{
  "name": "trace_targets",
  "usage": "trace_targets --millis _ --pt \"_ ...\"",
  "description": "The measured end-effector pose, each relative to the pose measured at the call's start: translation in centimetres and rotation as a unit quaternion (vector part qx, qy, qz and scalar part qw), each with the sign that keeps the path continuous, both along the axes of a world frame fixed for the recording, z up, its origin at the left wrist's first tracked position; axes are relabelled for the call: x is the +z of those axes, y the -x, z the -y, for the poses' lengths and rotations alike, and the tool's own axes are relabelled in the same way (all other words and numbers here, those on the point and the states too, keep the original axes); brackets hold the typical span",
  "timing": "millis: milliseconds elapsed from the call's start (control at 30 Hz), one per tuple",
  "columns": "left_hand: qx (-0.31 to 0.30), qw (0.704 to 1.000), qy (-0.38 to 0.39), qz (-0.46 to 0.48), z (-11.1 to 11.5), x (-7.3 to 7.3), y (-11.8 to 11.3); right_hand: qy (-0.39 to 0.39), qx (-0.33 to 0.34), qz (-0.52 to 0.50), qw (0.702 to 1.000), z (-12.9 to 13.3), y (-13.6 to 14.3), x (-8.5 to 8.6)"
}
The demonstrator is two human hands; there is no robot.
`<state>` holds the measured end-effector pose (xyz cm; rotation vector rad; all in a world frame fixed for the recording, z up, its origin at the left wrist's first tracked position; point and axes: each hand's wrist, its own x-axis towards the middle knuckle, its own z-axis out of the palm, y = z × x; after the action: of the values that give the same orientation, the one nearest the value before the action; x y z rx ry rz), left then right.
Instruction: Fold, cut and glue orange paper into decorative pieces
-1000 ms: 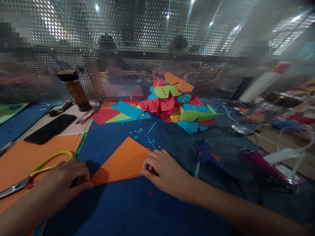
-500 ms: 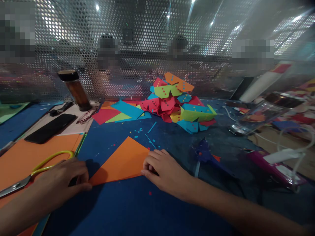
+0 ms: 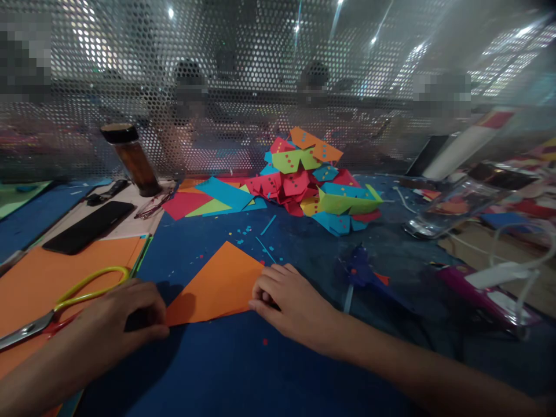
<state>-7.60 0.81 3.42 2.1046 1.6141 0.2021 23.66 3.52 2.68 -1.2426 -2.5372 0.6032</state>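
Observation:
An orange sheet of paper (image 3: 219,284), its outline a broad triangle with the peak pointing away from me, lies on the blue table in front of me. At its left corner my left hand (image 3: 124,315) holds the edge, thumb and fingers closed together. My right hand (image 3: 299,307) has its fingers curled over the right corner, thumb at the lower edge. Parts of both corners are hidden under the fingers. Beside my left hand lie scissors (image 3: 87,286) with yellow and red handles, on top of a stack of orange paper (image 3: 104,252).
A heap of folded, dotted coloured paper pieces (image 3: 299,182) stands at the back, flat coloured sheets (image 3: 226,194) beside it. A dark blue glue gun (image 3: 367,272) lies right. Also about: a black phone (image 3: 89,227), brown bottle (image 3: 134,165), clear bottle (image 3: 460,200), purple device (image 3: 482,298).
My left hand has shifted slightly to the right, covering more of the paper's left corner. My right hand and the paper have stayed put.

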Motion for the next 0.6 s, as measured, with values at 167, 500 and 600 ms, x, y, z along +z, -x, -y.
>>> trace_targets --millis 167,500,600 --pt "0.004 1.0 -0.006 0.029 0.3 -0.5 -1.1 -0.001 0.0 -0.004 1.0 0.1 0.0 -0.2" --pt "0.013 0.999 -0.031 0.006 0.3 -0.6 -1.8 -0.001 -0.001 -0.004 1.0 0.0 0.0 -0.2" --pt "0.013 0.999 -0.041 0.003 0.4 -0.5 -2.0 -0.002 0.001 -0.003 1.0 -0.1 0.0 -0.2"
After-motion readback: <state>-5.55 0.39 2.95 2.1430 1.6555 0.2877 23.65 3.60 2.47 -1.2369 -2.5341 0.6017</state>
